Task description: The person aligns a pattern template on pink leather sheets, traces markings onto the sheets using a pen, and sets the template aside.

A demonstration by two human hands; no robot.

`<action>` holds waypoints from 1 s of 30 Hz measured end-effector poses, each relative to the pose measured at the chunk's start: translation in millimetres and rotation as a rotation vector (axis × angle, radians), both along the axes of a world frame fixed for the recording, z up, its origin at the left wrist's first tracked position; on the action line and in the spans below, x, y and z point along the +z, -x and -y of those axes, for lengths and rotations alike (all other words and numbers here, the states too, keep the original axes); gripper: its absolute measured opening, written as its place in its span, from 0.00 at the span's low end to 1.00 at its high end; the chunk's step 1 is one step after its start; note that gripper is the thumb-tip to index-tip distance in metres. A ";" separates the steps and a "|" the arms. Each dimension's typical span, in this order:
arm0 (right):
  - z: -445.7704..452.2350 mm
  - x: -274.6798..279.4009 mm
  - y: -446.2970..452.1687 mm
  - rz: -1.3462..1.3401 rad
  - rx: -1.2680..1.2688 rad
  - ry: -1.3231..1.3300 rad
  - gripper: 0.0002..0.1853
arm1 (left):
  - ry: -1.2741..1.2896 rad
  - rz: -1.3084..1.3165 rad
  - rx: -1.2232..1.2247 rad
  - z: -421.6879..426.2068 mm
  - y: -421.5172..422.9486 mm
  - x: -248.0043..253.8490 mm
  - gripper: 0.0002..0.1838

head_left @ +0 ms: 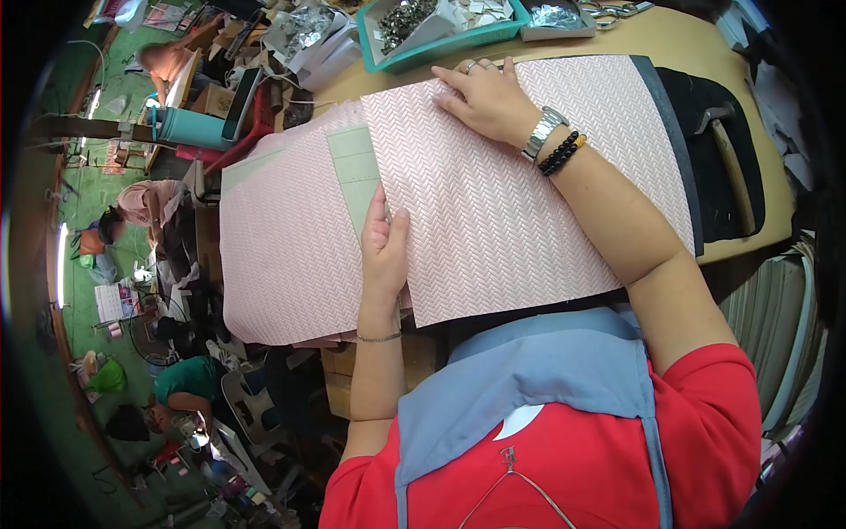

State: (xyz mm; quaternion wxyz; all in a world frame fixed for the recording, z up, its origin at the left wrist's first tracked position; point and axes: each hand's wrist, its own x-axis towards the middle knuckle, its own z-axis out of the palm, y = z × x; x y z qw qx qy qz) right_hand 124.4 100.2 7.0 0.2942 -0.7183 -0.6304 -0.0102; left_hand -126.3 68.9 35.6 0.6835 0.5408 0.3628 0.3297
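A pale pink sheet with a woven herringbone pattern (511,203) lies in front of me on the table. My left hand (385,251) pinches its left edge, thumb on top and the other fingers at or under the edge. Near the sheet's far edge, my right hand (489,99) rests palm down with its fingers apart. To the left is a stack of similar pink material (291,229). A pale green gridded piece (352,172) shows between that stack and the sheet. Under the sheet's right side a dark grey edge (674,150) sticks out.
On the right, a hammer (730,163) lies on a black pad (696,106). Along the table's far side stand a teal tray (366,40) of small metal parts and a box of clear bags (557,19). Other people (189,379) sit working at the left.
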 end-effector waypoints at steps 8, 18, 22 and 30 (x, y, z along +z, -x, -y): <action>0.8 -0.2 -1.2 -0.021 0.033 0.038 0.26 | -0.015 0.009 0.007 1.3 0.3 -1.1 0.30; 0.7 -2.6 -1.0 -0.029 0.035 -0.031 0.24 | -0.021 -0.037 0.019 0.9 4.5 -6.5 0.30; 6.6 10.1 -3.1 -0.120 0.086 0.041 0.22 | -0.090 -0.101 0.041 0.8 4.2 -8.8 0.29; 40.1 33.2 -27.2 -0.045 -0.041 -0.026 0.24 | -0.074 -0.193 0.083 5.3 -1.3 1.1 0.29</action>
